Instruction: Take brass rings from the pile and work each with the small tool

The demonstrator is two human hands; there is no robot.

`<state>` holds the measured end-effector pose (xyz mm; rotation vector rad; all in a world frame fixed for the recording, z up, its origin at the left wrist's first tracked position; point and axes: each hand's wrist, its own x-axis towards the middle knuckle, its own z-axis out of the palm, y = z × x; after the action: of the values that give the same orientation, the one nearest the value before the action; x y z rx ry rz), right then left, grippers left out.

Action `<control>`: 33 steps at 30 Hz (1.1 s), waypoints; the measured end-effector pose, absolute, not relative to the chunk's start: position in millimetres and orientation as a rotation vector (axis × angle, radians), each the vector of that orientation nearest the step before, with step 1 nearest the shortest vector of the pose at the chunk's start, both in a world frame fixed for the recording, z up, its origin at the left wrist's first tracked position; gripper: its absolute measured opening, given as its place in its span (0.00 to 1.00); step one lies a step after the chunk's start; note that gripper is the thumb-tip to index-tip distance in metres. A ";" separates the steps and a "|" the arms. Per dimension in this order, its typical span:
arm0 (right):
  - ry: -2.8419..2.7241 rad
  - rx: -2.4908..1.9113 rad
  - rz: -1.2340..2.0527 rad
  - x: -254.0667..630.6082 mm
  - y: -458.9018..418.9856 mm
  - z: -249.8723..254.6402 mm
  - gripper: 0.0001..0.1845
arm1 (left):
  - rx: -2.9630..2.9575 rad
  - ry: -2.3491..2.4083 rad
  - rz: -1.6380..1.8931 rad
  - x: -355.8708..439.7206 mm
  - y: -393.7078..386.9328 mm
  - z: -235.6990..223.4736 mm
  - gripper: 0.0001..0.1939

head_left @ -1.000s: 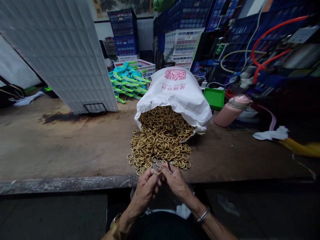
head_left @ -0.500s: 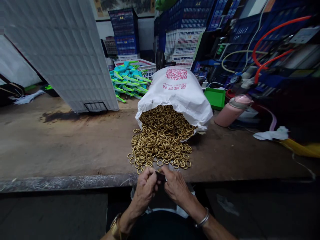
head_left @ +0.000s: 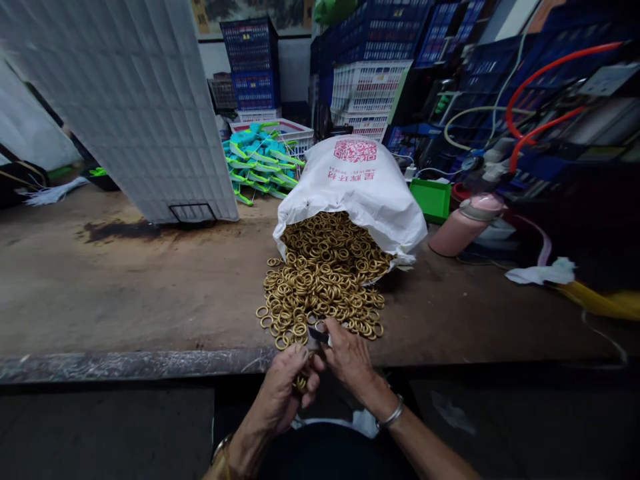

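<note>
Gold-coloured rings (head_left: 320, 287) spill in a heap from the mouth of a white woven sack (head_left: 360, 190) lying on its side. At the bench's front edge, my left hand (head_left: 289, 383) is closed around a few of these rings, with some showing between the fingers. Beside it on the right, my right hand (head_left: 350, 357) pinches a small dark flat blade (head_left: 319, 335), which points left over the near rings. The handle, if there is one, is hidden in the palm.
A tall pale ribbed panel (head_left: 165, 133) stands on the wooden bench (head_left: 125, 287) at left. Behind are teal and green plastic pieces (head_left: 263, 160) and stacked crates (head_left: 250, 60). To the right are a green tray (head_left: 431, 199), a pink bottle (head_left: 465, 223) and red hoses (head_left: 525, 80).
My hands have moved apart a little. The left has dropped down and turned, showing rings in its fingers. The right has risen slightly with the blade, which now sits clear of the left thumb.
</note>
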<state>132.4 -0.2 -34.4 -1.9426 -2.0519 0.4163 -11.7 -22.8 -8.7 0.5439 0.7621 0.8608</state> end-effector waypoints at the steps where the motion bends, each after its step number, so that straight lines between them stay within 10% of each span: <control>1: -2.074 -1.952 0.385 129.9 -0.3 -36.0 0.14 | 0.526 0.759 0.869 -12.3 -21.4 -10.1 0.12; 10: -2.120 -2.037 0.300 128.1 3.1 -49.2 0.12 | 0.351 0.613 0.868 -20.9 -15.5 -12.0 0.09; 23: -1.532 -1.348 1.337 140.0 -0.7 -20.5 0.12 | 0.600 0.993 0.993 -9.5 -8.2 -13.3 0.12; 33: -1.254 -1.315 1.518 131.8 -5.1 -17.8 0.13 | 1.019 1.236 0.983 -3.2 -14.0 -14.6 0.09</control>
<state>131.8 -5.1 -17.8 -1.3150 -1.2537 1.5180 -3.2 -14.0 -14.6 1.0188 1.2363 0.9829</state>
